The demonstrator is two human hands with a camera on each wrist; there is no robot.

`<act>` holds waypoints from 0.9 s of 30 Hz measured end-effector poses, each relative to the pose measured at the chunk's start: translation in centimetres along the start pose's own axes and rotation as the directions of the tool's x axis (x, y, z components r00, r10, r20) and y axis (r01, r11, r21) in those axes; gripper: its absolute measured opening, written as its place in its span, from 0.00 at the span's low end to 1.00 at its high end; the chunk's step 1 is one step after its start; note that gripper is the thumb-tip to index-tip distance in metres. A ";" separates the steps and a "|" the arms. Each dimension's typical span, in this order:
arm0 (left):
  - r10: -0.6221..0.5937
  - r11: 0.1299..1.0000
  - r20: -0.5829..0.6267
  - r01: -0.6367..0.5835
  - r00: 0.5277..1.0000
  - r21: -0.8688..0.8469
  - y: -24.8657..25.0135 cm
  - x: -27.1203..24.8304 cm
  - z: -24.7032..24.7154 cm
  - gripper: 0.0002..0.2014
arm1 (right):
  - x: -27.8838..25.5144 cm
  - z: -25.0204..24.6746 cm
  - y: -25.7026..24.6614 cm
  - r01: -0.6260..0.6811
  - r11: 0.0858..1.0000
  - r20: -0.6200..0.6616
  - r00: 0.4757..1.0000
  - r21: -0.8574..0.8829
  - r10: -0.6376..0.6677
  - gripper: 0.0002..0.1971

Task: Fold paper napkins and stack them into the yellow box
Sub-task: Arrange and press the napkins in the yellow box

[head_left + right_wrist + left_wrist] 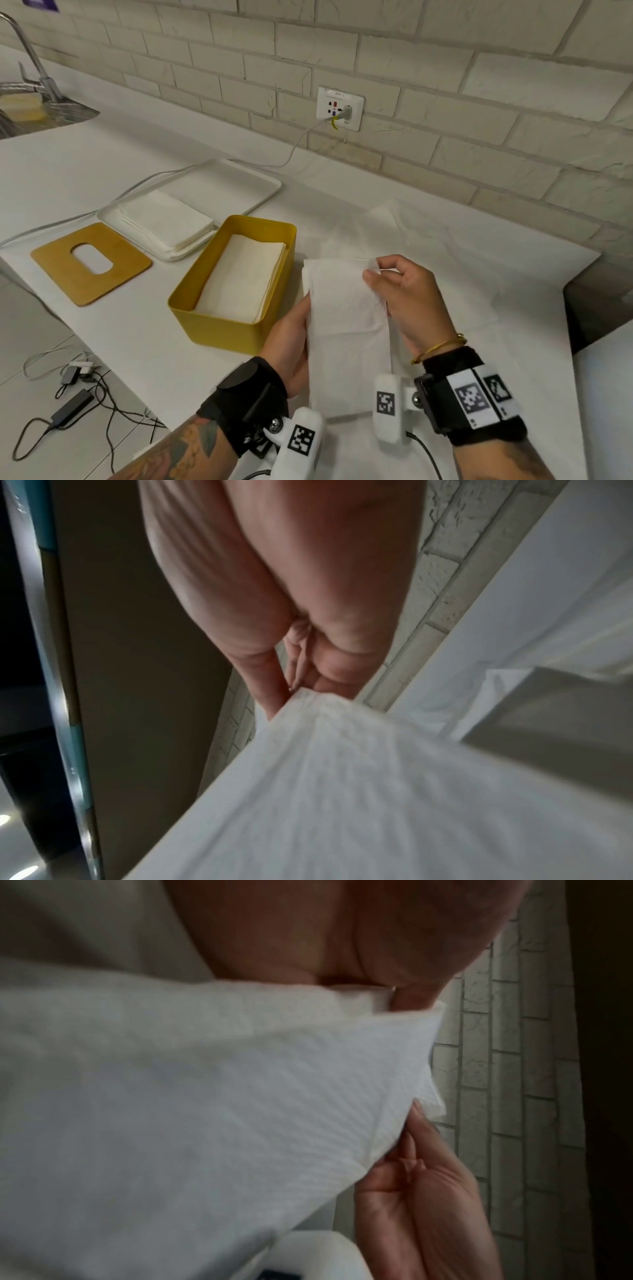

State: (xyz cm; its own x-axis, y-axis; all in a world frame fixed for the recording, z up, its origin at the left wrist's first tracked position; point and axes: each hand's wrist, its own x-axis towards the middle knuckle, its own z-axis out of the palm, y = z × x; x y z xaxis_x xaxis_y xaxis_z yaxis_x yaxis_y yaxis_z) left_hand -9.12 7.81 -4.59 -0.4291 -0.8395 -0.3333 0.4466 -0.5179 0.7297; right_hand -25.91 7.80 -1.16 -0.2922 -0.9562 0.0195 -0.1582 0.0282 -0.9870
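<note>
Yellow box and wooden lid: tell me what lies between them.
In the head view, only bare white counter separates the yellow box from the wooden lid; the tray of napkins sits farther back.

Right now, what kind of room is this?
Likely a kitchen: a white countertop with a sink and faucet at far left, a brick-tile backsplash, and a wall socket.

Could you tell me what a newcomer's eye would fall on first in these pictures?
First, the white napkin held up in the foreground, the left hand gripping its side and the right hand pinching its top edge. Next, the yellow box to its left, already holding folded napkins.
</note>
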 end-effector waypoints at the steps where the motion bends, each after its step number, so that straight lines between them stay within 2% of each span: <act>1: -0.001 1.000 0.006 0.001 1.000 -0.013 0.0 0.0 0.0 0.25 | 0.1 0.1 0.4 -0.009 1.000 -0.011 1.000 -0.018 0.009 0.02; 5: -0.002 0.999 0.038 0.003 0.999 -0.037 0.1 -0.3 0.6 0.33 | 0.2 0.3 1.0 -0.042 0.998 -0.022 0.999 -0.039 0.041 0.03; 9: -0.034 0.999 -0.012 0.034 0.999 0.023 0.2 -0.5 0.7 0.24 | 0.3 0.4 1.3 -0.060 0.997 -0.037 0.998 -0.058 0.058 0.04; 12: -0.026 0.997 -0.031 0.028 0.999 0.067 0.1 -0.2 0.4 0.21 | -0.2 0.7 1.2 -0.074 0.997 -0.032 0.997 -0.027 0.073 0.07; 15: 0.033 0.996 -0.040 -0.030 0.999 0.079 0.7 0.0 0.6 0.19 | -1.5 0.8 1.4 -0.149 0.987 0.088 0.986 0.054 0.144 0.16; 17: 0.068 0.994 -0.049 -0.064 0.996 0.084 1.4 0.2 0.8 0.21 | -2.5 0.5 2.3 -0.202 0.979 0.190 0.962 0.003 0.198 0.18; 21: 0.181 0.980 -0.152 -0.166 0.972 0.107 2.9 0.8 0.6 0.22 | -3.6 -1.1 3.5 -0.333 0.932 0.345 0.866 -0.143 0.363 0.14; 22: 0.192 0.979 -0.168 -0.177 0.967 0.099 3.0 0.9 0.5 0.23 | -3.6 -1.7 3.4 -0.347 0.923 0.342 0.858 -0.165 0.383 0.14; 24: 0.191 0.980 -0.172 -0.177 0.966 0.090 3.0 0.9 0.3 0.21 | -3.0 -3.0 2.9 -0.348 0.919 0.245 0.889 -0.186 0.387 0.12; 27: 0.163 0.985 -0.140 -0.152 0.977 0.083 2.4 0.5 0.2 0.16 | -1.4 -5.1 2.4 -0.312 0.925 -0.089 0.950 -0.217 0.300 0.13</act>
State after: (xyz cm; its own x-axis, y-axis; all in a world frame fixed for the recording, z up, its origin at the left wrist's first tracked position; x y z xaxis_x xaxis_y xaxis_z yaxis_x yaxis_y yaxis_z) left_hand -8.46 6.17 -2.91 -0.2368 -0.9273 -0.2900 0.4399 -0.3685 0.8190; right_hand -30.69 10.71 -2.70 -0.4085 -0.8740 -0.2631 -0.2595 0.3876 -0.8846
